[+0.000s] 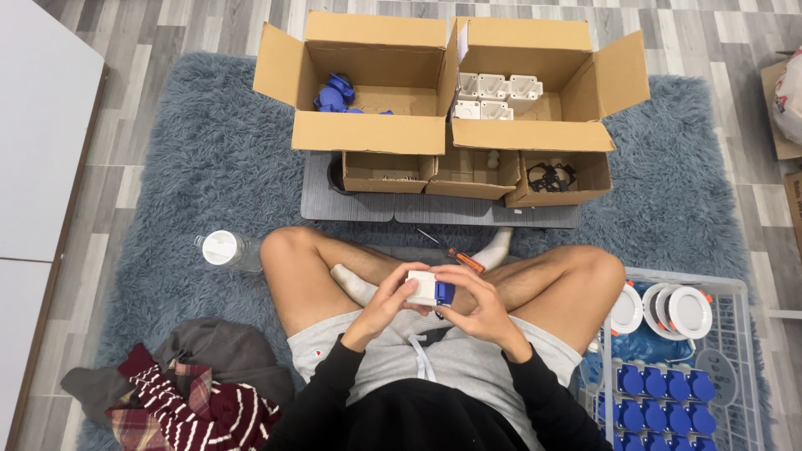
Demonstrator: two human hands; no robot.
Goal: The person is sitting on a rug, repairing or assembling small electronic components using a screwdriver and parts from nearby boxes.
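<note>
From the head camera, the person sits cross-legged on a shaggy grey rug [192, 159]. The left hand [386, 302] and the right hand [476, 307] meet over the lap, fingers curled closed around a small white socket box with a blue insert [428, 289], which sits between the fingertips of both hands. Just beyond the right fingers lies an orange-handled screwdriver [458, 255]. Farther ahead stand a cardboard box of blue parts [368, 75] and a cardboard box of white housings [535, 79]. A clear bottle [227, 249] lies well left of the left fingers.

Single head view, looking steeply down, close over lap.
</note>
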